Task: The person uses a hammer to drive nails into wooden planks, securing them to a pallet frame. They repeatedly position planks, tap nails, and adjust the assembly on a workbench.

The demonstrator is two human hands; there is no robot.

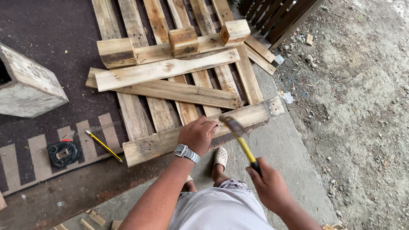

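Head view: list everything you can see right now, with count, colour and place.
pallet: one, pale wood, flat on the ground ahead
loose boards: several, pale wood, lying across the pallet
near board: one, pale, under the left hand
hammer: one, yellow handle, in the right hand
pencil: one, yellow, on the mat at left
tape roll: one, black, on the mat
box: one, grey wood, far left
left hand: one, wristwatch, on the near board
right hand: one, gripping the hammer handle
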